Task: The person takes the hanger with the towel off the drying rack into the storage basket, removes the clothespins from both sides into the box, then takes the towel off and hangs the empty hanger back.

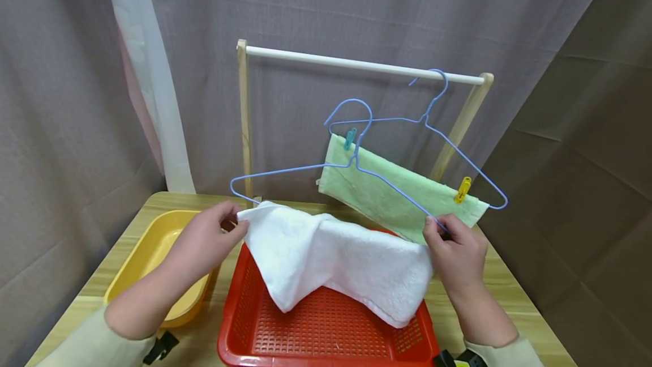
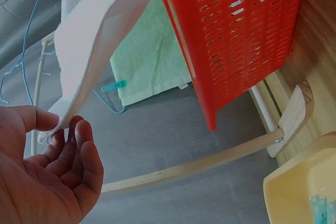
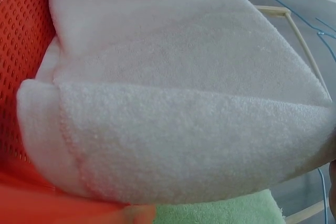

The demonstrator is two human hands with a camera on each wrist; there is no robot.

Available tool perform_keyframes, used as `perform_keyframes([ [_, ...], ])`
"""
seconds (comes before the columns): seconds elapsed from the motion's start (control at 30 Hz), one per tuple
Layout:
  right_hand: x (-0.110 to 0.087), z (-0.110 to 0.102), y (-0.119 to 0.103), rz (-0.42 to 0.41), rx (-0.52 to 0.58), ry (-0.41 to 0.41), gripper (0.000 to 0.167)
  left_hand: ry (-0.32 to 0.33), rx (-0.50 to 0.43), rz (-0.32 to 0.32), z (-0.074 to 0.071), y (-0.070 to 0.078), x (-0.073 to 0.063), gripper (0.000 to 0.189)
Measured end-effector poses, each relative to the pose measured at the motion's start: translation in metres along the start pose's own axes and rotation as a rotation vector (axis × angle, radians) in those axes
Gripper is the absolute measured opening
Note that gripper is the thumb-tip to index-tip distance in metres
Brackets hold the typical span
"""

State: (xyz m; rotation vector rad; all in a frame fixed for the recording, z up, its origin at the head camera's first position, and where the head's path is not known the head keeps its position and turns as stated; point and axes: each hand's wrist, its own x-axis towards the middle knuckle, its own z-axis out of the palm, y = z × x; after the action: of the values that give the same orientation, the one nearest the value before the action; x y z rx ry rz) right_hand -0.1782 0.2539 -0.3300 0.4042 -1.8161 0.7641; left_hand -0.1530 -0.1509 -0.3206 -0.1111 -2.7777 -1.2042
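Observation:
A white towel [image 1: 351,254] drapes across the lower part of a blue wire hanger [image 1: 295,170], hiding its bottom bar in the head view. My left hand [image 1: 206,237] pinches the towel's upper left corner between thumb and fingers; the left wrist view shows this hand [image 2: 52,166] at the towel edge [image 2: 79,77]. My right hand [image 1: 460,254] grips the hanger's right end, beside the towel's right edge. Behind, a light green towel [image 1: 392,186] hangs on a second blue hanger [image 1: 460,153], with a teal clothespin [image 1: 350,139] and a yellow clothespin [image 1: 462,190] on it.
A rack with a white rod [image 1: 331,61] and wooden posts [image 1: 245,123] carries the second hanger. Below the white towel sits a red perforated basket [image 1: 231,321]. To its left stands a yellow tub [image 1: 129,259], with teal clothespins [image 2: 321,209] inside. Curtains surround the wooden table [image 1: 514,310].

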Motion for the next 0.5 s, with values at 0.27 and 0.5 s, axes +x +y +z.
perform_keyframes([
  [0.27, 0.000, 0.000, -0.001, 0.007, -0.006, 0.000, 0.016, 0.003, 0.002, 0.013, 0.003, -0.006, -0.006, 0.009],
  [0.5, 0.001, 0.001, -0.002, 0.012, -0.014, 0.009, 0.017, 0.015, 0.016, 0.032, 0.007, -0.011, -0.010, 0.006],
])
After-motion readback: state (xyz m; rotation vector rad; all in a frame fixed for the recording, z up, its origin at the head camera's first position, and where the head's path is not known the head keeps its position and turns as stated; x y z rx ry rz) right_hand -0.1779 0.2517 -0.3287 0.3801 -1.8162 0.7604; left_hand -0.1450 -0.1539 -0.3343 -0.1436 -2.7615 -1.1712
